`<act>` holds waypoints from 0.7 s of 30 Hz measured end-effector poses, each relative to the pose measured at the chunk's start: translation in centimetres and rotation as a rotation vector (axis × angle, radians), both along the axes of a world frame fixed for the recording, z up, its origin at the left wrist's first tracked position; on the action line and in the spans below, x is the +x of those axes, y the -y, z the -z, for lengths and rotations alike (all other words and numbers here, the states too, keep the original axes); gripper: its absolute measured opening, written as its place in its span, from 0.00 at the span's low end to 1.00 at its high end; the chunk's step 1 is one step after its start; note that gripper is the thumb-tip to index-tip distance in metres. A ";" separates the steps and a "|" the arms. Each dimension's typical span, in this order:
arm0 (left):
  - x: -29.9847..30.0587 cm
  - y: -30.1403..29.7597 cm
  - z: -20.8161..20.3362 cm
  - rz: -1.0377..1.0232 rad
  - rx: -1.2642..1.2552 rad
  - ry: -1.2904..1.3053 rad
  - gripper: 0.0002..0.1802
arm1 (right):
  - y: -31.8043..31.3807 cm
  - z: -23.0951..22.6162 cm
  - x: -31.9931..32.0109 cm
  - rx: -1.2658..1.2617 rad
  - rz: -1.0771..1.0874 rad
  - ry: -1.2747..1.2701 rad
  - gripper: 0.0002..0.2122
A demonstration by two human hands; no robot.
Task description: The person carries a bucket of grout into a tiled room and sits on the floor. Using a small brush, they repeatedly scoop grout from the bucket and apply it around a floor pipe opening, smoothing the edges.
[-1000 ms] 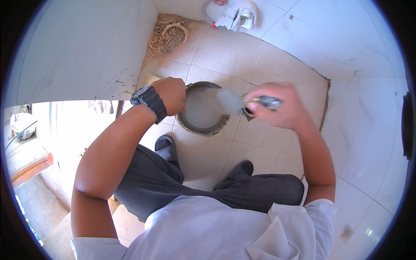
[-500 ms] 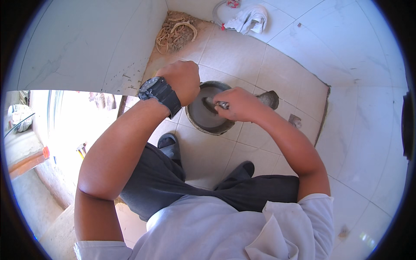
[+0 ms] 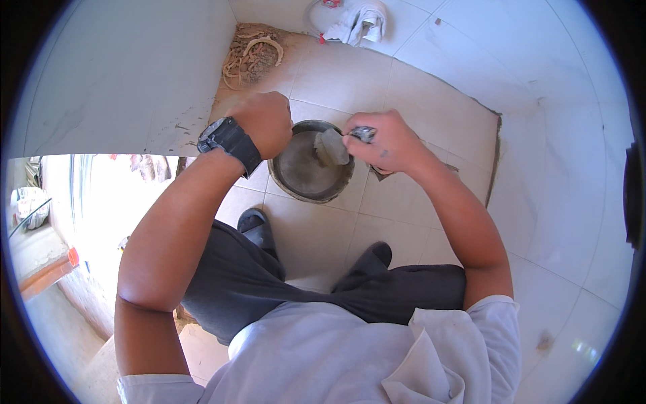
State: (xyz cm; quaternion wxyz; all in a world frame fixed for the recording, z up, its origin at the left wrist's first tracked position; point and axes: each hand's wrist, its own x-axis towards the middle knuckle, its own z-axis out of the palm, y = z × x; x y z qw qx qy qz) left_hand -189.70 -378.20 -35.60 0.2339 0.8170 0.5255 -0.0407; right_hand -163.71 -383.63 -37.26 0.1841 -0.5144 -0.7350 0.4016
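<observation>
- Right hand (image 3: 383, 140), right of centre in the upper half of the frame, is closed around the handle (image 3: 364, 134) of a trowel (image 3: 333, 148).
- That trowel points left, its grey blade over the right part of the basin; whether it touches the mix, I cannot tell.
- Left hand (image 3: 266, 124), left of centre, is curled, knuckles up, at the basin's upper left edge; its fingertips are hidden, so I cannot tell whether it grips the rim.
- Black watch (image 3: 232, 143) on the left wrist.
- Round dark basin (image 3: 316, 200) sits on the floor (image 3: 397, 222) just above the frame's middle, with wet grey mix (image 3: 303, 172) in it.
- Small dark-edged piece (image 3: 380, 174) lies just right of the basin, partly covered by the right hand.
- Debris (image 3: 256, 64) is heaped at the upper left, a curved pale strip (image 3: 269, 44) on top.
- White cloth (image 3: 363, 23) lies at the top centre, a thin hose (image 3: 311, 19) beside it.
- Two dark sandals (image 3: 256, 227) show below the basin, one left, one right.
- Dark trousers (image 3: 256, 286) and a pale shirt (image 3: 316, 350) fill the lower centre.
- Pale tiled wall (image 3: 568, 175) runs down the right side.
</observation>
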 end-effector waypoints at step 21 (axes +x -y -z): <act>-3.5 -4.7 0.4 -0.233 -0.065 -0.063 0.19 | -0.5 -0.2 -11.4 0.231 -0.564 0.573 0.10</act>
